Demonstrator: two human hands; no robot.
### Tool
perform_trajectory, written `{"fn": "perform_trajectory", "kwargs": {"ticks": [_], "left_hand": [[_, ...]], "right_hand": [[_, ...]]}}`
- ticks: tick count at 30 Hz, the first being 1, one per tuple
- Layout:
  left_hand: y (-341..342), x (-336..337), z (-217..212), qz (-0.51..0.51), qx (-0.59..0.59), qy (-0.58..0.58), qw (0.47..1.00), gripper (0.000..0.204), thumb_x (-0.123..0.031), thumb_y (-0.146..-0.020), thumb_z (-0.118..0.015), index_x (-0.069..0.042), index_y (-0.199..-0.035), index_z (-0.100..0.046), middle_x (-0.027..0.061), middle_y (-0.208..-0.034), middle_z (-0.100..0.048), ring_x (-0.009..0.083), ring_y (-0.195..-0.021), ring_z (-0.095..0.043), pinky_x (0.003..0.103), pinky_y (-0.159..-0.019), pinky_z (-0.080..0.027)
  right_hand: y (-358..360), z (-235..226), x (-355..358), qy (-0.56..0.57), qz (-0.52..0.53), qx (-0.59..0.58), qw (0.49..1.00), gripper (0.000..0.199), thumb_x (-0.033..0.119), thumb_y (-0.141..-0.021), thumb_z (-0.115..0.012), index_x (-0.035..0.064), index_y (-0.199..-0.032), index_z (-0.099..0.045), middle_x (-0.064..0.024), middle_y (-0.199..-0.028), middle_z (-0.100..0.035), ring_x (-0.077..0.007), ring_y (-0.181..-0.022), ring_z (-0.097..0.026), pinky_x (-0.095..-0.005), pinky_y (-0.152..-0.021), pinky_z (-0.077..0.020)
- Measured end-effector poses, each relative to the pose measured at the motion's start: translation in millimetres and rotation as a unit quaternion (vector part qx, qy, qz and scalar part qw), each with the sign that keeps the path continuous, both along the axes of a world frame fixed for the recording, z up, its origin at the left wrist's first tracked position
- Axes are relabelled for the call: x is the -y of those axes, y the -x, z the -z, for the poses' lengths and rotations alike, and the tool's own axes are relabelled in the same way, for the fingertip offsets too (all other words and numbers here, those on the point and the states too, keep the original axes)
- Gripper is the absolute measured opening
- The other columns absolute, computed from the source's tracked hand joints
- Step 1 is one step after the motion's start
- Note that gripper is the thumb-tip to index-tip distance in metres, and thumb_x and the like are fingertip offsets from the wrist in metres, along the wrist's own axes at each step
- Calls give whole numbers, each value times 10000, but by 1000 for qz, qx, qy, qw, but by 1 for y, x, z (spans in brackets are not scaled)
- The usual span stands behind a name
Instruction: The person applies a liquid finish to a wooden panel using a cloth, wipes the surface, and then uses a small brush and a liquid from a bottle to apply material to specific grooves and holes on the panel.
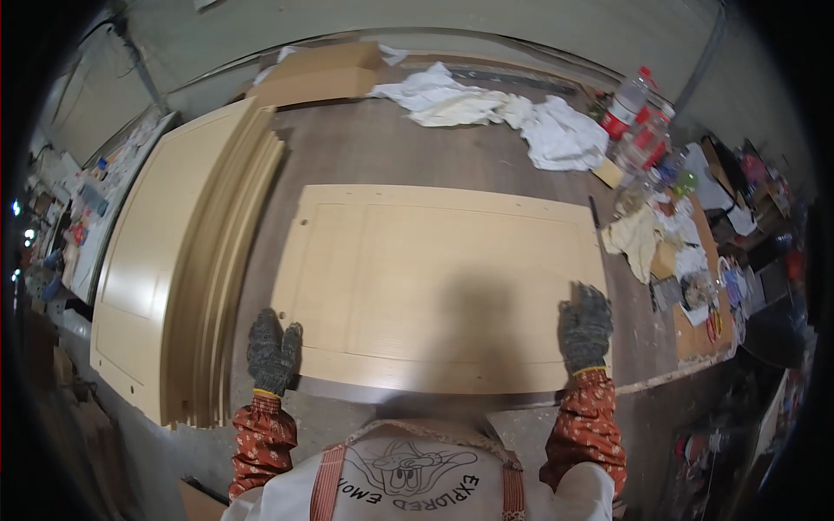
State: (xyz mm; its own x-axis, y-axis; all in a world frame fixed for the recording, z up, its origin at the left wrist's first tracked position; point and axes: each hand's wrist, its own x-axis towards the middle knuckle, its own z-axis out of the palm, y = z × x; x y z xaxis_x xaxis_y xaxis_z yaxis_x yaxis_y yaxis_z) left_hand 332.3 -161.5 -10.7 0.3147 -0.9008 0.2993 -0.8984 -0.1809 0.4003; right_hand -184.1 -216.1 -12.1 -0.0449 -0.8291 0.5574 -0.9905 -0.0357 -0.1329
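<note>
A pale wooden cabinet door panel (434, 252) lies flat on the brown worktable, with a recessed middle and small round holes near its left edge. My left hand (274, 352), in a dark grey knit glove, is at the panel's near left corner, its thumb spread from the stretched fingers and touching the edge. On the panel's right end rests my right hand (585, 330) in a matching glove, fingers stretched forward and laid on the surface. Red patterned sleeves cover both forearms. A shadow falls across the panel's near middle.
Several similar panels (174, 260) stand in a leaning stack at the left. Behind lie a cardboard box (320, 73) and white cloths (565, 135). Plastic bottles (627, 106), rags (638, 239) and small clutter crowd the table's right side.
</note>
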Motion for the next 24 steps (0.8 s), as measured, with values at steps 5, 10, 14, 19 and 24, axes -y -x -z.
{"fn": "perform_trajectory", "kwargs": {"ticks": [5, 10, 14, 19, 24], "left_hand": [[31, 9, 16, -32, 85, 77, 993, 455, -285, -851, -645, 22, -1175, -555, 204, -1076, -618, 379, -1005, -573, 449, -887, -450], [37, -23, 22, -63, 114, 77, 988, 465, -306, -855, -649, -10, -1202, -557, 180, -1128, -614, 354, -1056, -559, 444, -918, -438], [79, -85, 23, -88, 96, 38, 991, 476, -295, -869, -628, -15, -1240, -527, 173, -1132, -615, 345, -996, -586, 423, -893, -457], [43, -169, 10, -146, -304, -59, 940, 437, -325, -915, -561, -46, -1251, -540, 126, -1057, -641, 217, -932, -625, 356, -753, -523], [-13, -134, 35, -123, -245, -126, 954, 445, -406, -941, -492, -41, -1167, -608, 155, -1015, -666, 249, -827, -648, 332, -746, -528]], "right_hand": [[65, 20, -59, -54, 91, 66, 992, 430, 256, -877, -577, 87, -1270, -535, -184, -1154, -585, -369, -1080, -539, -477, -984, -392], [75, 15, -50, -64, 55, 55, 995, 392, 237, -902, -545, 118, -1275, -541, -157, -1141, -605, -340, -1051, -557, -463, -941, -422], [114, 10, -49, -69, 31, 56, 996, 366, 205, -893, -554, 124, -1250, -567, -151, -1114, -618, -338, -1018, -563, -455, -905, -435], [132, 10, -64, -108, 25, 82, 990, 376, 186, -869, -582, 111, -1238, -576, -148, -1096, -628, -339, -996, -569, -446, -892, -446], [108, 9, -82, -99, 17, 96, 990, 384, 180, -849, -616, 106, -1225, -594, -166, -1130, -628, -334, -1005, -580, -422, -904, -450]]}}
